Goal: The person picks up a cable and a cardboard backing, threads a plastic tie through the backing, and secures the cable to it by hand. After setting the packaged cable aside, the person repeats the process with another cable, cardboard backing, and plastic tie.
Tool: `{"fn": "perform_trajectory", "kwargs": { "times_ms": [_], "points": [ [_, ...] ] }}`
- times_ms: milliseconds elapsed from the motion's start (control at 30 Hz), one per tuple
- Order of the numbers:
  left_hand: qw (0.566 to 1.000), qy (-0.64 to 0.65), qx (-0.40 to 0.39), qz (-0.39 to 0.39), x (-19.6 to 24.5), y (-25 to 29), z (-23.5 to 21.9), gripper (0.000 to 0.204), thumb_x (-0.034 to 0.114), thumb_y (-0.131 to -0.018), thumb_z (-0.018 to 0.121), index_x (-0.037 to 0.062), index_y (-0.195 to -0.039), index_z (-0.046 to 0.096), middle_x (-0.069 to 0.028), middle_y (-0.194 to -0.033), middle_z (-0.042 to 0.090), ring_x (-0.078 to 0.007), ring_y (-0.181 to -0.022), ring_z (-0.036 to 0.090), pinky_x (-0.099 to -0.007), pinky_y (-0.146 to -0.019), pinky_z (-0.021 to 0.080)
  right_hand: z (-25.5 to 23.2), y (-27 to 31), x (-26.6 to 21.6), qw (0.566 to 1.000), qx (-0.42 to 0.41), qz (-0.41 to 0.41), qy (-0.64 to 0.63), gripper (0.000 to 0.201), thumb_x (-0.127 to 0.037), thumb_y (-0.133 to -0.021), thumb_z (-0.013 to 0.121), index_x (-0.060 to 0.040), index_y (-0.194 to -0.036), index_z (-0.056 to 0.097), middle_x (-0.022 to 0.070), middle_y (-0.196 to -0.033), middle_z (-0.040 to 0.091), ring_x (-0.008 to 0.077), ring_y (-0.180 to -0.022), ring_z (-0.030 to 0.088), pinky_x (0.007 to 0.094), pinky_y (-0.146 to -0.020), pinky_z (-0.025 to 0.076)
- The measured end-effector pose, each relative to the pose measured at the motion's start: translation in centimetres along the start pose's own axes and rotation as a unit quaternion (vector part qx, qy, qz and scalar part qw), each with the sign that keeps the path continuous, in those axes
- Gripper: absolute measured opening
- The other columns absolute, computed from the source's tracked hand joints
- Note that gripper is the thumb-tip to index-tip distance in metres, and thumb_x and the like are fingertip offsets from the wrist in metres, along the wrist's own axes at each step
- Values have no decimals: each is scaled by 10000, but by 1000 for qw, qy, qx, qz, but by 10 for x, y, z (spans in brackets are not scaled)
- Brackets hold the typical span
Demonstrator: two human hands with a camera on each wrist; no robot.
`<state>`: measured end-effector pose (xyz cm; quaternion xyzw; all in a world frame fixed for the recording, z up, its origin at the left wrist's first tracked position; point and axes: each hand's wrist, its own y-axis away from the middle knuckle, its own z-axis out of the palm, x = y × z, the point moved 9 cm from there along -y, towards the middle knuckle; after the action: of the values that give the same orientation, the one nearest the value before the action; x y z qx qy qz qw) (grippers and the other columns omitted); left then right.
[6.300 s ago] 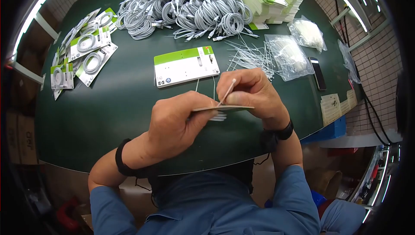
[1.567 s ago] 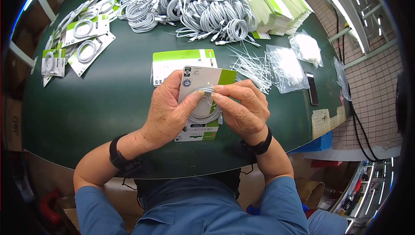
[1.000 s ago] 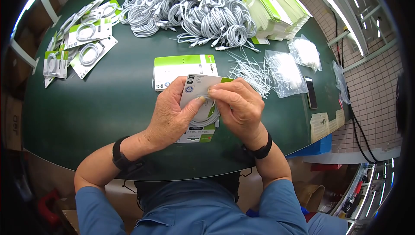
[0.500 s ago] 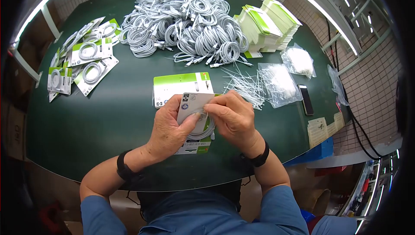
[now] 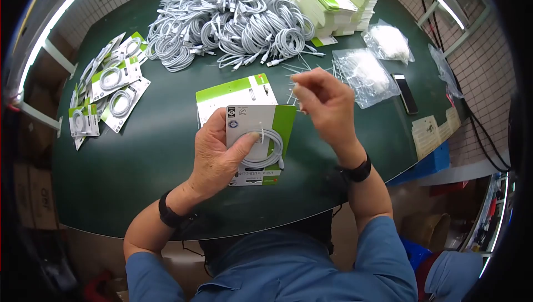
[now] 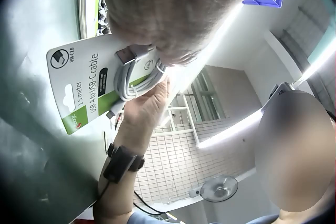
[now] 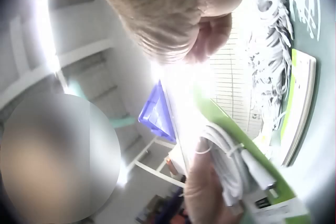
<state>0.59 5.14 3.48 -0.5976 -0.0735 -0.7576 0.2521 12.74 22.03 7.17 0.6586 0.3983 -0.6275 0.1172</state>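
My left hand [image 5: 214,155] grips a white-and-green card [image 5: 284,124] by its left side, thumb pressed over a coiled grey cable [image 5: 277,149] lying on the card's face. A thin white tie [image 5: 261,129] stands at the coil's upper part, near the thumb. My right hand [image 5: 333,107] is raised to the right of the card, apart from it, thumb and index finger bent with a gap between them; nothing is visibly held. The left wrist view shows the card [image 6: 73,82] with a metal plug [image 6: 131,53] by the coil.
Flat cards [image 5: 222,95] lie behind the held one. Farther back are a large cable heap [image 5: 233,19] and card stacks [image 5: 327,8]. Carded cables [image 5: 119,102] lie left. Loose ties [image 5: 292,86], bags [image 5: 366,77] and a phone [image 5: 405,94] are to the right.
My right hand has left the coil and moved up and to the right, its fingers parting. The left hand still holds the card, which now faces the head camera more fully.
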Motion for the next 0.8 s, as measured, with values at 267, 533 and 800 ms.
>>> {"fn": "perform_trajectory", "kwargs": {
  "times_ms": [267, 533, 800],
  "points": [
    [998, -33, -43, 10, 3, 13, 12, 342, -7, -972, 713, -7, -1276, 556, -121, -1185, 707, -151, -1064, 686, -310, -935, 575, 70, 27, 43, 857, -291, 235, -353, 259, -198, -938, 798, 17, -1042, 699, 40, -967, 733, 91, -848, 689, 232, -771, 565],
    [998, -41, -43, 7, 2, 11, 14, 342, -10, -968, 718, -20, -1271, 558, -124, -1184, 707, -155, -1067, 686, -313, -944, 569, 74, 30, 46, 838, -302, 245, -382, 273, -218, -919, 817, -3, -1028, 689, 36, -977, 733, 92, -845, 690, 226, -768, 567],
    [998, -48, -50, 0, 1, 13, 18, 348, -13, -967, 716, -31, -1275, 556, -129, -1181, 708, -157, -1060, 690, -315, -936, 574, 75, 29, 42, 842, -318, 224, -374, 266, -242, -946, 788, -11, -1016, 676, 12, -949, 711, 77, -806, 660, 219, -738, 549]
  ]
}}
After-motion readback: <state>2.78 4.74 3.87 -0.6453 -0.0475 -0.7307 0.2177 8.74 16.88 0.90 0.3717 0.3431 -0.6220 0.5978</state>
